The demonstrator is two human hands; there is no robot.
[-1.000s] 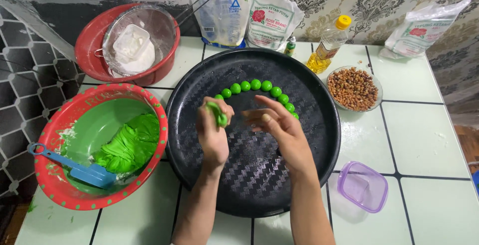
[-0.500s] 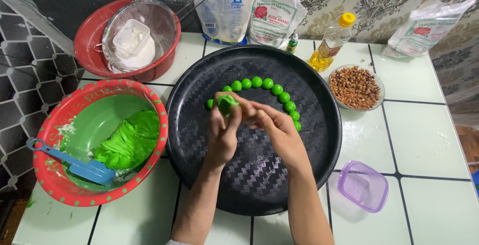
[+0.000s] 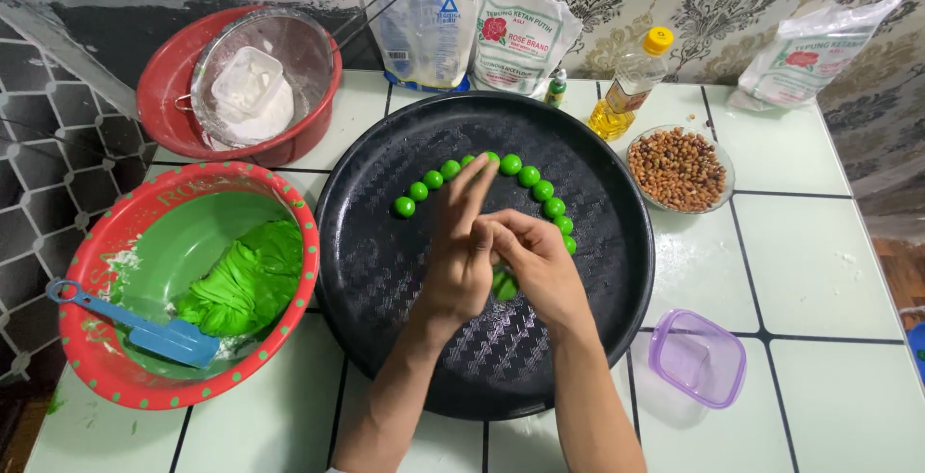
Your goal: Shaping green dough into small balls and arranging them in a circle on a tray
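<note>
Over the black tray (image 3: pixel 385 271), the left hand (image 3: pixel 461 251) and right hand (image 3: pixel 535 266) press a green dough piece (image 3: pixel 504 285) between them. Green balls (image 3: pixel 511 164) arc at twelve o'clock; the red bowl (image 3: pixel 106 377) sits at nine.

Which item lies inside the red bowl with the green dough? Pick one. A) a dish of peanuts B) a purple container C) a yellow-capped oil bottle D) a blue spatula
D: the blue spatula rests in the red bowl beside the green dough.

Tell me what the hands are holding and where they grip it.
A small piece of green dough is pressed between the palms of the left hand and right hand, over the black tray; only its lower edge shows.
</note>
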